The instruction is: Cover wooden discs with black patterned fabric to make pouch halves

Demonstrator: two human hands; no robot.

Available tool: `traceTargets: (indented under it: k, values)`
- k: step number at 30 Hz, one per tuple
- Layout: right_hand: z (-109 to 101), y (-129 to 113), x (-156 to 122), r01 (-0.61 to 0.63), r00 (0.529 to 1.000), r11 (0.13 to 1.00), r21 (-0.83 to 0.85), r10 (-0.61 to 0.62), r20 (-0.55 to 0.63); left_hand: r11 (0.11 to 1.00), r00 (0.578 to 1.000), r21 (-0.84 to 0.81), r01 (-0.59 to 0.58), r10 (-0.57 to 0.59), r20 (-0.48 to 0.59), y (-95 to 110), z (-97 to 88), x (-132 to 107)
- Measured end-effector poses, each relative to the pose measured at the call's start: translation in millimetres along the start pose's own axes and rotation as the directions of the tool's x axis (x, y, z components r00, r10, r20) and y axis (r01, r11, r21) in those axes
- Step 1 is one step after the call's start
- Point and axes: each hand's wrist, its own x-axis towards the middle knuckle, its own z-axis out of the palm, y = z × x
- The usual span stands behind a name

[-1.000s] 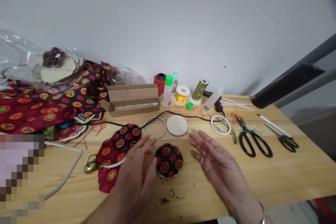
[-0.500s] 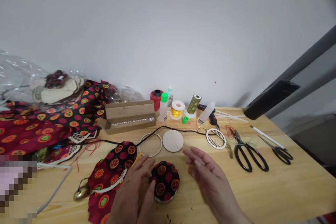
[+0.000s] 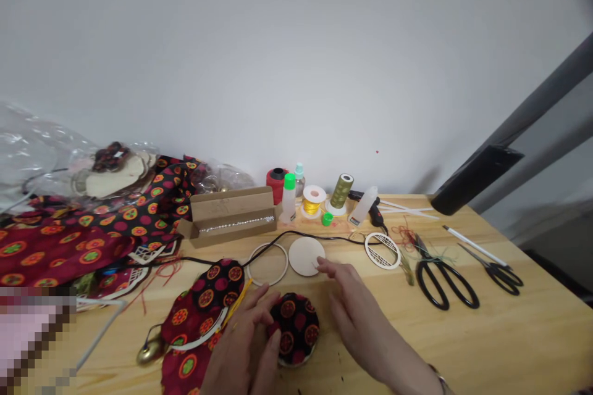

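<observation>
A round disc covered in dark flower-patterned fabric (image 3: 299,328) lies on the table in front of me. My left hand (image 3: 245,340) rests at its left side, fingers and thumb apart, the thumb touching or just over its edge. Stretched toward a plain pale disc (image 3: 304,254), my right hand (image 3: 354,311) has its fingertips at that disc's lower right edge; whether they touch it I cannot tell. Left of the pale disc lies a thin pale ring (image 3: 252,271). Patterned fabric pieces (image 3: 185,313) with a white curved rim lie beside my left hand.
Behind stand an open cardboard box (image 3: 231,231), a green-capped bottle (image 3: 289,200), a yellow thread spool (image 3: 312,203) and an olive thread cone (image 3: 341,191). A black cable crosses the table. To the right lie a latticed disc (image 3: 382,250), large scissors (image 3: 433,278) and smaller scissors (image 3: 498,274).
My right hand has moved forward and left, its fingertips reaching the pale disc. My left hand stays beside the fabric-covered disc. The whole view has shifted slightly.
</observation>
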Motion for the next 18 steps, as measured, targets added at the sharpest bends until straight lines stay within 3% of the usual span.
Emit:
traceTargets:
  k: [4,8,13,18]
  values:
    - [-5.7,-6.1,8.7,0.018,1.0,0.998,-0.053,-0.018,0.0,1.0,1.0,0.002,0.024,-0.024,0.018,7.7,-3.3,1.2]
    - [0.3,3.1,11.5,0.001,0.998,1.0,-0.026,-0.003,-0.067,0.997,0.997,-0.032,0.066,-0.065,0.034,14.1,-3.1,7.1]
    - [6.2,18.8,11.2,-0.002,0.995,1.0,0.016,0.003,-0.098,0.974,0.985,-0.169,0.15,-0.163,-0.064,16.6,7.3,9.9]
    - [6.3,21.0,12.8,0.036,0.993,0.999,-0.038,-0.04,-0.109,0.988,0.994,-0.145,0.058,-0.071,-0.083,11.3,8.2,7.5]
